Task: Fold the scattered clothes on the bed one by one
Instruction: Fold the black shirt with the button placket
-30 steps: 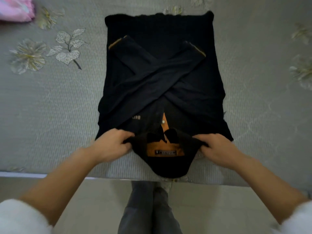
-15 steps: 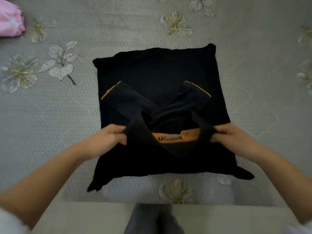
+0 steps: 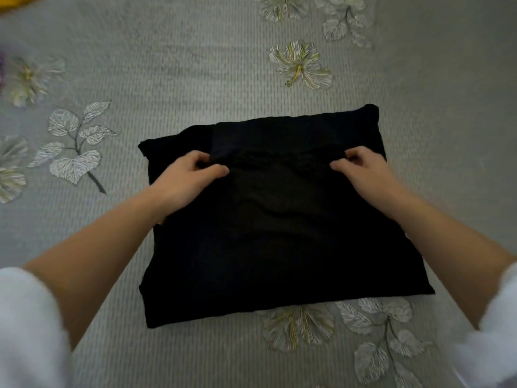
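black garment (image 3: 279, 242) folded square, collar hidden

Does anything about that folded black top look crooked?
Slightly: the black top is folded unevenly; its lower layer sticks out past the upper flap at far left. The left hand and right hand pinch that flap.

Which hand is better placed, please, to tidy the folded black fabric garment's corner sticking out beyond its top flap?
Probably left: the left hand pinches the black fabric garment right beside that exposed corner; the right hand grips the opposite end.
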The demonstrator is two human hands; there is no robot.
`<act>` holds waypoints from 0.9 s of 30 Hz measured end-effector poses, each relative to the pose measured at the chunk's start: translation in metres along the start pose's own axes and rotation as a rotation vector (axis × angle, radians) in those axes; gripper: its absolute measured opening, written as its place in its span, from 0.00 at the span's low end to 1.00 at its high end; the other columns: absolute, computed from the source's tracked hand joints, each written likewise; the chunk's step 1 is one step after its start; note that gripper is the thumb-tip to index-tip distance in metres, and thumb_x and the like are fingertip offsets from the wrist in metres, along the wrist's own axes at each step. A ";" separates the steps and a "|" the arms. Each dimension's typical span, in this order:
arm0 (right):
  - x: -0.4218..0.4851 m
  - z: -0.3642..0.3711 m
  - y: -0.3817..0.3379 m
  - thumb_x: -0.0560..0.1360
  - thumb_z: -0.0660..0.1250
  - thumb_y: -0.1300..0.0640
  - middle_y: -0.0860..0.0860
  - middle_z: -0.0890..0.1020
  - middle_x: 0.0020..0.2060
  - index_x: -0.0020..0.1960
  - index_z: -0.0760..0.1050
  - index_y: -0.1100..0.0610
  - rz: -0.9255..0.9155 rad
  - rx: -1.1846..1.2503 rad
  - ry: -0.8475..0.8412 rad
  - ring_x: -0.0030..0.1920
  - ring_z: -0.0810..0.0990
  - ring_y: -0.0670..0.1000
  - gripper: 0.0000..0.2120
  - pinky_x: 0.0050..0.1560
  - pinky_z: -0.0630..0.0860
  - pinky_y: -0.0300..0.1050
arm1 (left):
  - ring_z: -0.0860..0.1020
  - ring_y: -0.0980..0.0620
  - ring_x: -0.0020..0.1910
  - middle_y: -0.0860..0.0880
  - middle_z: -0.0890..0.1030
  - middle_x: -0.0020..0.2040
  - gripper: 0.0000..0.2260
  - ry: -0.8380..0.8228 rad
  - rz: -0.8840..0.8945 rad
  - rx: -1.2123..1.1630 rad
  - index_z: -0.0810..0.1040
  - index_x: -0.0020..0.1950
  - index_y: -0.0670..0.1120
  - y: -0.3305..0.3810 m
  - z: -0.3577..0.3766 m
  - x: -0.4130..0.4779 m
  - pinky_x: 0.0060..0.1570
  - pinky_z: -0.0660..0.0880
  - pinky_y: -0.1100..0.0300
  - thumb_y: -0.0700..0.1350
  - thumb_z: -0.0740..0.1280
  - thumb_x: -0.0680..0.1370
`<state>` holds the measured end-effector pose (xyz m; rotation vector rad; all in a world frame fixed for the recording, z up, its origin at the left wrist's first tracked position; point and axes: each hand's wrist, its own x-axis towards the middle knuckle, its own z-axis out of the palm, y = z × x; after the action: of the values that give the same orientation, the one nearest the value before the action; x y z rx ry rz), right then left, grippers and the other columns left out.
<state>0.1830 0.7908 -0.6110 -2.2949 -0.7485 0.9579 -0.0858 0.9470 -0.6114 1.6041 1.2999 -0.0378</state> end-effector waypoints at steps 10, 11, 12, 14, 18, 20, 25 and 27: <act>0.012 0.005 0.003 0.76 0.66 0.47 0.40 0.78 0.44 0.60 0.75 0.53 -0.246 -0.031 0.176 0.47 0.78 0.44 0.15 0.44 0.72 0.34 | 0.78 0.53 0.53 0.54 0.79 0.52 0.18 0.381 0.150 0.057 0.73 0.65 0.55 0.005 0.012 0.006 0.56 0.75 0.53 0.56 0.67 0.76; 0.010 0.007 0.005 0.76 0.66 0.47 0.43 0.77 0.49 0.65 0.71 0.54 -0.231 -0.140 0.206 0.50 0.76 0.45 0.21 0.48 0.71 0.35 | 0.74 0.49 0.58 0.50 0.76 0.58 0.23 0.446 0.148 0.178 0.68 0.70 0.52 0.005 0.022 0.001 0.59 0.71 0.52 0.55 0.66 0.76; 0.004 0.008 0.007 0.76 0.66 0.47 0.48 0.76 0.55 0.69 0.67 0.56 -0.262 -0.269 0.259 0.55 0.74 0.48 0.24 0.54 0.70 0.39 | 0.69 0.45 0.64 0.45 0.71 0.64 0.26 0.500 0.182 0.300 0.64 0.73 0.49 0.006 0.034 -0.007 0.63 0.66 0.49 0.54 0.65 0.77; -0.016 0.011 0.013 0.76 0.63 0.49 0.56 0.71 0.65 0.70 0.65 0.59 -0.444 -0.468 0.344 0.65 0.69 0.56 0.26 0.63 0.64 0.52 | 0.58 0.43 0.73 0.42 0.62 0.73 0.26 0.514 0.327 0.455 0.60 0.75 0.48 0.008 0.064 -0.033 0.69 0.57 0.44 0.53 0.61 0.79; -0.065 0.017 0.055 0.78 0.55 0.47 0.54 0.62 0.75 0.75 0.62 0.54 -0.744 -0.796 0.139 0.76 0.56 0.54 0.27 0.71 0.51 0.59 | 0.41 0.45 0.78 0.46 0.45 0.79 0.27 0.285 0.375 0.615 0.50 0.78 0.56 -0.011 0.133 -0.085 0.73 0.46 0.44 0.61 0.49 0.80; -0.069 0.004 0.085 0.79 0.48 0.43 0.51 0.56 0.77 0.78 0.53 0.47 -0.656 -0.981 -0.005 0.77 0.49 0.53 0.28 0.73 0.45 0.63 | 0.33 0.43 0.76 0.48 0.36 0.78 0.30 0.241 0.184 0.640 0.42 0.78 0.60 -0.025 0.153 -0.096 0.73 0.42 0.41 0.67 0.44 0.78; -0.041 -0.031 0.113 0.78 0.36 0.36 0.44 0.41 0.77 0.76 0.35 0.40 -0.373 -0.963 -0.049 0.77 0.37 0.54 0.28 0.73 0.39 0.61 | 0.30 0.43 0.75 0.49 0.33 0.78 0.32 0.273 0.077 0.649 0.40 0.77 0.62 -0.031 0.164 -0.092 0.72 0.38 0.40 0.69 0.45 0.75; -0.045 -0.031 0.109 0.80 0.46 0.40 0.47 0.51 0.78 0.78 0.49 0.45 -0.444 -0.701 -0.031 0.77 0.48 0.53 0.28 0.74 0.48 0.58 | 0.30 0.43 0.75 0.47 0.34 0.78 0.33 0.274 0.067 0.647 0.40 0.77 0.61 -0.027 0.166 -0.093 0.72 0.38 0.41 0.69 0.46 0.75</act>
<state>0.2101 0.6767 -0.6431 -2.4846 -1.7356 0.5714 -0.0555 0.7621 -0.6550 2.2620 1.5368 -0.2226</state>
